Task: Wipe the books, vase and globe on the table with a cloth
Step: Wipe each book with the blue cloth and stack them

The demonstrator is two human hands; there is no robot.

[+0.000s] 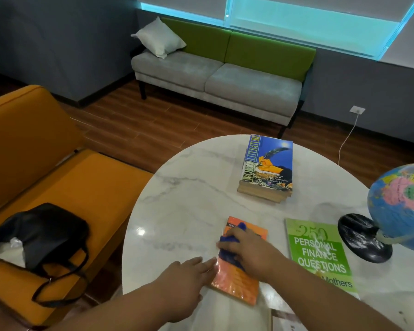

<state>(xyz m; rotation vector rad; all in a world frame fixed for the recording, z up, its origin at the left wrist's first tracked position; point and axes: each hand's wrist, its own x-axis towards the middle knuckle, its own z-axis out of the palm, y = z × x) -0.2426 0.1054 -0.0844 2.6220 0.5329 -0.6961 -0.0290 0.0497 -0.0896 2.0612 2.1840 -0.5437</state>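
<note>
Orange book point(237, 280) flat on marble table point(177, 199); cover text unreadable, partly under blue cloth point(227, 238) and right hand point(251, 252). Right of orange book: green book point(320, 254), "250 PERSONAL FINANCE QUESTIONS", "Mothers"; near corner hidden by forearm. Beyond orange book: stack topped by WORLD LITERATURE book point(268, 166). Far right of orange book: globe point(402, 206), cut off by frame edge. Right hand fingers curled over blue cloth, pressing it onto cover. Left hand point(184, 278) fingers straight, together, tips touching orange book's left edge.
</note>
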